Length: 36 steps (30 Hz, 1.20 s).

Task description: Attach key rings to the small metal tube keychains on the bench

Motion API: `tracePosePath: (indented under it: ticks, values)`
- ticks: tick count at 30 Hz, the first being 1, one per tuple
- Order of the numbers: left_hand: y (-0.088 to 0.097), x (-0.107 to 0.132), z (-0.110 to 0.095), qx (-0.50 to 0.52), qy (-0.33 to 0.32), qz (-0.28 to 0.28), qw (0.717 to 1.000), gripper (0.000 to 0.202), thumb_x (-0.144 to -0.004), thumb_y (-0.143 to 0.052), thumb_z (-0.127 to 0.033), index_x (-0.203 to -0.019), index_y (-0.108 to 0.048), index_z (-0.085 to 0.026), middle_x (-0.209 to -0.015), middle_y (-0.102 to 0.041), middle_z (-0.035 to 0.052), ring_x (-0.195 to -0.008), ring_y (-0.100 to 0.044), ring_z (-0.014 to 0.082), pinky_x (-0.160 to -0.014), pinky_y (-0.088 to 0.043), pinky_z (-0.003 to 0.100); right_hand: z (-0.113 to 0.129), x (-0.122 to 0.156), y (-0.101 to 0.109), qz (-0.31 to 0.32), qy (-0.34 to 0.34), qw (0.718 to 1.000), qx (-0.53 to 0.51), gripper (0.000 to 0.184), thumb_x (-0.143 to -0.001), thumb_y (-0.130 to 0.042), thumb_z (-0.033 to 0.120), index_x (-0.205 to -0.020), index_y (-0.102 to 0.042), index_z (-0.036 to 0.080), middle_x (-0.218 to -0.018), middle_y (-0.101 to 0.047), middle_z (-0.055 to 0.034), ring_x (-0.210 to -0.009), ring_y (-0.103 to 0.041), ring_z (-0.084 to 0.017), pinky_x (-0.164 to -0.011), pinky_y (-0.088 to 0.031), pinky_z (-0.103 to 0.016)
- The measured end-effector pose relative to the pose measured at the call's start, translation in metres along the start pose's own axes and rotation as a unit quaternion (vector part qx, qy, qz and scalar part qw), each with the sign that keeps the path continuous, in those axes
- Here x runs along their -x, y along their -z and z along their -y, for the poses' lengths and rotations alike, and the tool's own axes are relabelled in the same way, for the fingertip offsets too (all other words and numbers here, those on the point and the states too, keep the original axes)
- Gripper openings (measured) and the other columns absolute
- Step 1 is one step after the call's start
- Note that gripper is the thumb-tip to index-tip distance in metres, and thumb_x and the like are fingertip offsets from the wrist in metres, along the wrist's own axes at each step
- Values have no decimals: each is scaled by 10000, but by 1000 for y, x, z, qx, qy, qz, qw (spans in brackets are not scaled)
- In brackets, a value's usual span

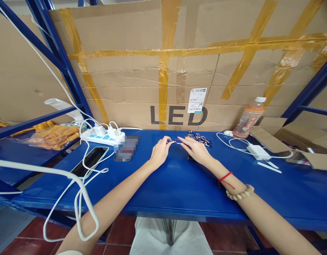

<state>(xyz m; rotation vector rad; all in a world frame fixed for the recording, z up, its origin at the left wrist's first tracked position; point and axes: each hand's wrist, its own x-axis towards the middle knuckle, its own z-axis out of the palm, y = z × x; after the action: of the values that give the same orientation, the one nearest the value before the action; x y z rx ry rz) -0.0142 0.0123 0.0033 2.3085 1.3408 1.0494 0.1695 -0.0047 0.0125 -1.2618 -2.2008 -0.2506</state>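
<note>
Together, the left hand (pixel 160 151) and right hand (pixel 197 151) pinch a small cord (pixel 177 141) between them over the blue tabletop (pixel 168 180). It looks thin and purplish, with a silvery bit.

You have one small, thin piece (pixel 176 141), purplish and partly shiny, held about level between your left hand (pixel 160 150) and right hand (pixel 195 150) over the table (pixel 168 187), its details too small to tell.

The person's left hand (pixel 161 148) and right hand (pixel 196 149) pinch a thin item (pixel 176 141) between them — details too small to tell — over a blue table (pixel 171 187); a tangled pile (pixel 201 138) lies beyond the right hand, a bottle (pixel 248 118) farther right.
</note>
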Motion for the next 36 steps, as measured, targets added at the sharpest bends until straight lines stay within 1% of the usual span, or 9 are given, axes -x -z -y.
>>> tracePosePath:
  ticks: [3,7,10,14,17,21,25,30,36]
  values:
    - [0,-2,4,-47,0,18,999,146,-925,-375,-308,-988,-468,-214,-972,-583,31,-943,-531,177,-810,-405,294,-2,1,-3,27,-12,999,17,333,-925,-392,281,-1182,-592,212,-912,-650,-57,-882,-612,-182,-610,-473,-240]
    - [-3,-4,10,-100,-4,52,994,104,-903,-426,-274,-955,-471,-195,-980,-584,44,-930,-507,197,-826,-391,327,-4,1,-5,53,-22,998,35,296,-910,-428,272,-1095,-653,221,-934,-683,-50,-899,-617,-195,-666,-474,-269]
    - [-5,-4,14,-115,-9,62,991,74,-899,-414,-218,-934,-474,-190,-980,-590,45,-921,-493,204,-817,-383,334,-4,0,-5,61,-35,997,28,276,-894,-455,259,-1070,-666,231,-971,-695,-41,-890,-628,-195,-702,-477,-283]
    - [-5,-4,16,-127,-15,71,989,154,-869,-375,-93,-895,-499,-181,-955,-594,48,-911,-487,201,-810,-384,320,-2,0,-4,83,-68,994,21,262,-881,-475,237,-1057,-669,245,-939,-706,-21,-860,-636,-191,-703,-478,-287]
    - [-3,-3,14,-152,-19,79,985,226,-859,-344,-62,-876,-540,-174,-971,-595,57,-938,-492,206,-823,-380,330,0,-1,-5,94,-78,992,19,267,-885,-466,227,-1062,-665,248,-962,-701,-19,-889,-630,-194,-717,-479,-292]
    - [-3,-3,12,-182,-12,85,980,253,-868,-342,-96,-931,-579,-158,-1045,-598,80,-1003,-502,219,-858,-377,351,-2,0,-7,92,-63,994,15,290,-886,-457,206,-1107,-642,231,-1021,-684,-28,-939,-620,-197,-770,-486,-309]
    - [-6,-3,13,-200,7,76,977,268,-868,-378,-168,-1042,-574,-115,-1135,-584,122,-1085,-496,244,-918,-368,372,-5,1,-8,73,-54,996,20,309,-877,-451,191,-1131,-626,205,-1059,-668,-46,-979,-613,-202,-803,-491,-316]
    - [-10,-2,17,-223,50,53,972,383,-865,-398,-236,-1176,-526,-53,-1352,-434,189,-1278,-351,305,-1016,-304,424,-5,1,-5,40,-59,997,29,278,-862,-463,197,-1058,-659,211,-1032,-671,-42,-978,-613,-205,-764,-500,-305]
    - [-10,-1,17,-247,75,50,965,463,-878,-374,-306,-1235,-490,-35,-1368,-409,211,-1285,-349,315,-1033,-291,445,-2,0,-1,14,-67,997,39,259,-851,-474,186,-1009,-676,219,-988,-677,-31,-979,-609,-201,-734,-489,-285]
